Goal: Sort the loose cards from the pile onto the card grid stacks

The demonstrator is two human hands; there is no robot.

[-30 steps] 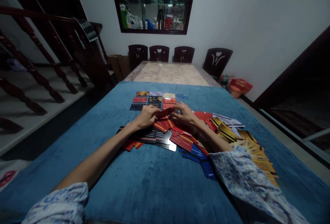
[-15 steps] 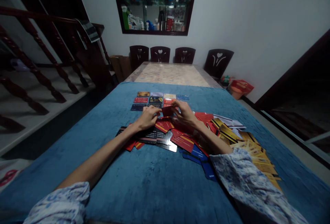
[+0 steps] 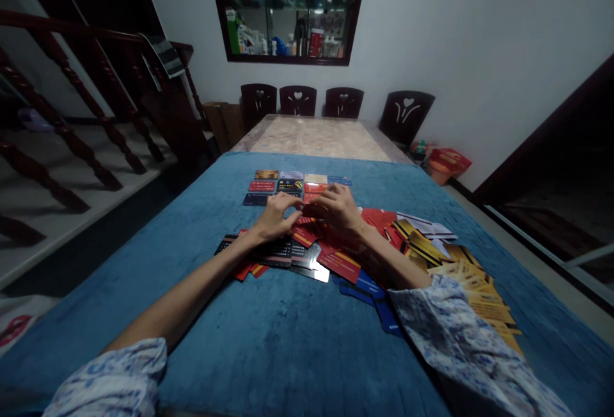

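Note:
A dark red card (image 3: 311,211) is pinched between my two hands and mostly hidden by the fingers. My left hand (image 3: 278,213) grips its left end, thumb and forefinger curved into a ring. Bent over its other end, my right hand (image 3: 339,210) is closed on it. Just beyond the hands lie rows of laid-out cards, among them a red card (image 3: 261,186), a black and gold card (image 3: 290,185) and a dark blue card (image 3: 258,199). Below the hands spread loose red cards (image 3: 340,266), black cards (image 3: 273,254) and blue cards (image 3: 361,289).
Gold cards (image 3: 484,295) fan out beside my right sleeve, with white striped cards (image 3: 439,230) behind them. A blue cloth (image 3: 268,353) covers the near part of the stone-topped table (image 3: 316,135). Dark chairs (image 3: 297,101) stand at the far end, and a wooden railing (image 3: 62,110) runs along the left.
The red card has been tilted, so less of its face shows. My right hand has rolled over it, and the left fingers have arched up.

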